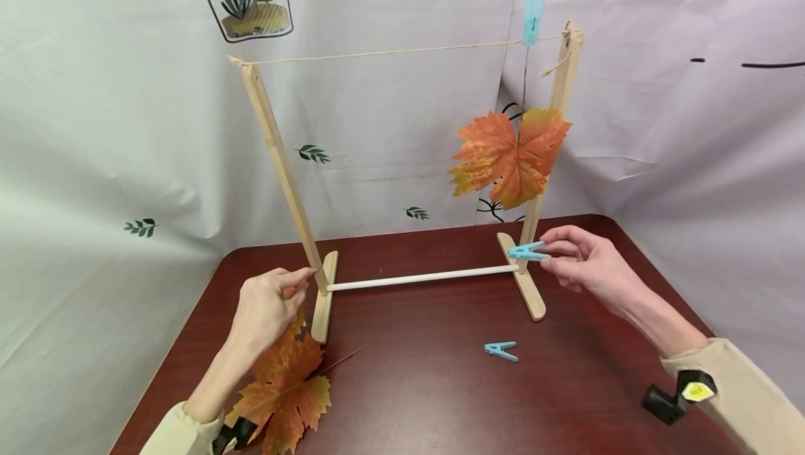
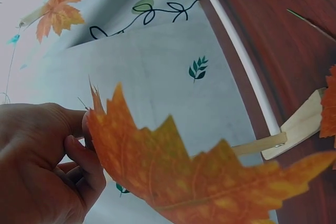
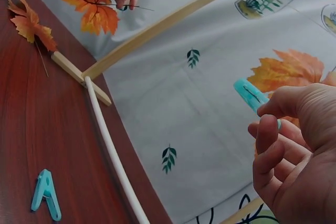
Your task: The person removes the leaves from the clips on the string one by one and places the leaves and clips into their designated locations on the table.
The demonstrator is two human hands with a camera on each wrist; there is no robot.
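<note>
My left hand (image 1: 263, 314) pinches an orange artificial maple leaf (image 2: 173, 174) by its stem, near the left post of a wooden frame (image 1: 279, 154). In the head view that leaf is mostly hidden behind the hand. My right hand (image 1: 594, 263) holds a light-blue clothespin (image 1: 525, 251) between thumb and fingers, in front of the right post's foot. From the twine (image 1: 377, 54) strung across the posts hangs another maple leaf (image 1: 512, 158), its stem clipped by a blue clothespin (image 1: 533, 18) near the right end.
On the dark red table (image 1: 415, 364) lies a blue clothespin (image 1: 501, 351), right of centre. Another orange leaf (image 1: 292, 399) rests at the front left, its stem pointing right. A white rod (image 1: 421, 277) joins the frame's feet. Patterned pale cloth (image 1: 390, 126) hangs behind.
</note>
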